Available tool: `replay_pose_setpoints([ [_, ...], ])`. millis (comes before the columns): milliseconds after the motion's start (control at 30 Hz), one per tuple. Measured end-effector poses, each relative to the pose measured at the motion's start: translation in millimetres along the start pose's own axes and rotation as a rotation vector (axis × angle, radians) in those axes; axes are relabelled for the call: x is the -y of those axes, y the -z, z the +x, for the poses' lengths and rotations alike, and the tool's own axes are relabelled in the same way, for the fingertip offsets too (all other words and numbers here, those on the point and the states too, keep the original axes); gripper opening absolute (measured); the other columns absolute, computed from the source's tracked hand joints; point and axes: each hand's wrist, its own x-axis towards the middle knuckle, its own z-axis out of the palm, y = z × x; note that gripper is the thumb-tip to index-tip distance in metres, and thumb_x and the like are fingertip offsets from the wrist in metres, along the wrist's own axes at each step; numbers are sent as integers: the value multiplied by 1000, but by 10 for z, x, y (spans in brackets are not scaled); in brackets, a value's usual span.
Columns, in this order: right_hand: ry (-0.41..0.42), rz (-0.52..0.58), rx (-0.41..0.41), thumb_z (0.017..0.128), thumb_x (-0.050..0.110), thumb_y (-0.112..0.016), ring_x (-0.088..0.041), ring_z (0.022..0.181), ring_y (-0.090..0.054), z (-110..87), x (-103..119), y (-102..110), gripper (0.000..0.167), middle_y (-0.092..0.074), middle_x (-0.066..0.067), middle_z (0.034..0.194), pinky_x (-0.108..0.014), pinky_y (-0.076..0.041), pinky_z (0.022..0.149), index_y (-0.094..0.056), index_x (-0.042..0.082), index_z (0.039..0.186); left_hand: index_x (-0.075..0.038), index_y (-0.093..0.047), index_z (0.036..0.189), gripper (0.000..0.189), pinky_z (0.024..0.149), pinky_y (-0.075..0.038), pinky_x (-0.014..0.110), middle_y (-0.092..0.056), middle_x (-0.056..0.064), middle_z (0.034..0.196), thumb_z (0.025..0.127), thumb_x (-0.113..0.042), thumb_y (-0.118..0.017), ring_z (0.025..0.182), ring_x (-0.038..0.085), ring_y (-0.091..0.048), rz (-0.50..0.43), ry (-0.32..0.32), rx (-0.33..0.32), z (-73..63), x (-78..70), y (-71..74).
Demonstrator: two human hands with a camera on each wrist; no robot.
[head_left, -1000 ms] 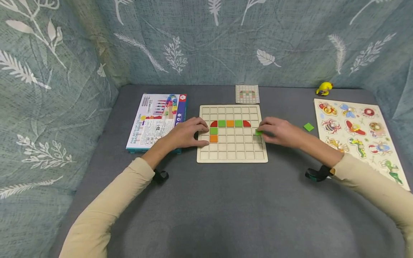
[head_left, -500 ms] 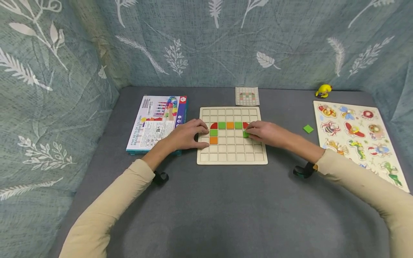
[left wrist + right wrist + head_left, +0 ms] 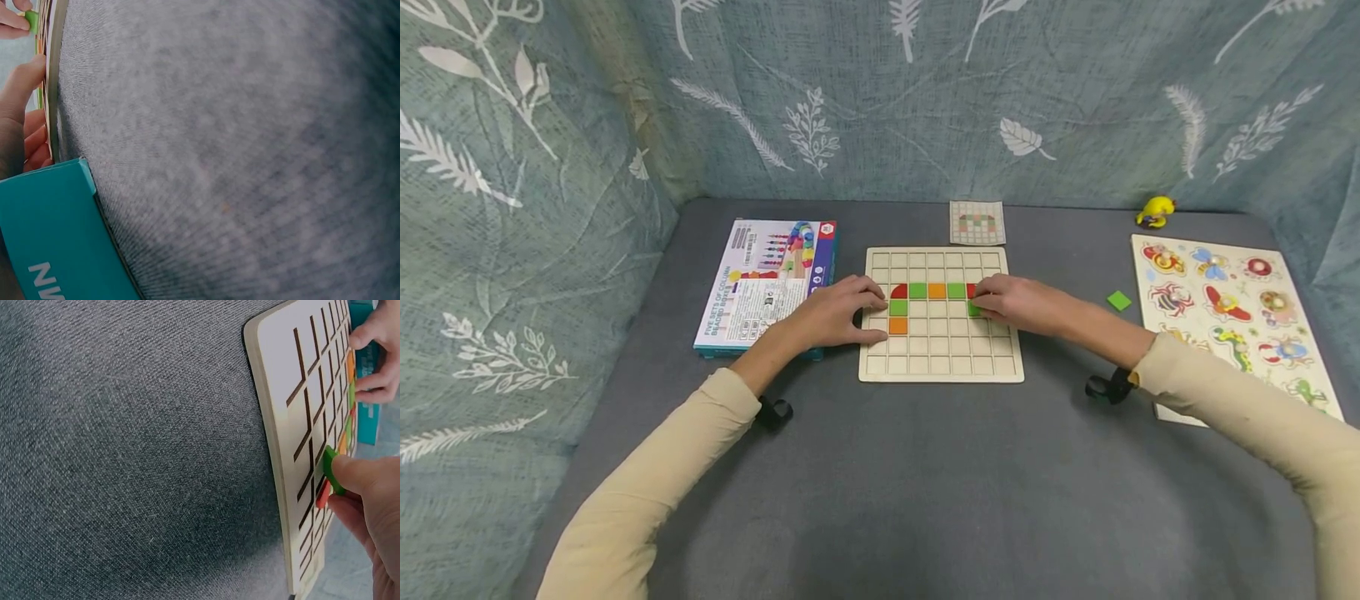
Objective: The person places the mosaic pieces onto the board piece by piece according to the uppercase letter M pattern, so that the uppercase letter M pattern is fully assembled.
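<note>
A wooden grid board point(image 3: 938, 365) lies mid-table, with a row of red, green and orange tiles across it. Below the row's left end sit a green tile point(image 3: 898, 308) and an orange tile point(image 3: 898, 326). My right hand point(image 3: 1026, 303) pinches a green square tile point(image 3: 331, 469) between thumb and fingers, just below the red rounded tile point(image 3: 323, 494) at the row's right end. In the right wrist view this tile is tilted at its cell. My left hand point(image 3: 841, 312) rests on the board's left edge, fingers and thumb spread apart.
A boxed toy set point(image 3: 763, 287) lies left of the board, under my left forearm. Behind the board is a small pattern card point(image 3: 977, 222). To the right are a loose green tile point(image 3: 1118, 300), an insect puzzle board point(image 3: 1232, 308) and a yellow toy point(image 3: 1156, 212).
My right hand has moved left from the board's right edge, carrying the green tile to the cell below the red rounded tile. My left hand has stayed in place.
</note>
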Motion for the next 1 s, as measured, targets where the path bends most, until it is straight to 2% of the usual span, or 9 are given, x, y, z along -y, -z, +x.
replay_pose_setpoints([
  [300, 36, -38, 62, 82, 1, -73, -27, 93, -63, 19, -16, 54, 18, -65, -14, 100, -34, -55, 76, -71, -1, 100, -13, -68, 117, 48, 92, -51, 36, -57, 1, 123, 84, -48, -71, 110, 16, -54, 3, -8, -1, 24, -6, 14],
  [1000, 17, -8, 139, 89, 3, -65, -28, 98, -62, 26, -19, 104, 22, -64, -16, 107, -36, -53, 76, -70, 0, 109, -13, -68, 117, 49, 92, -51, 35, -57, 0, 123, 84, -49, -71, 110, 16, -54, 11, -9, 2, 10, 8, -3],
])
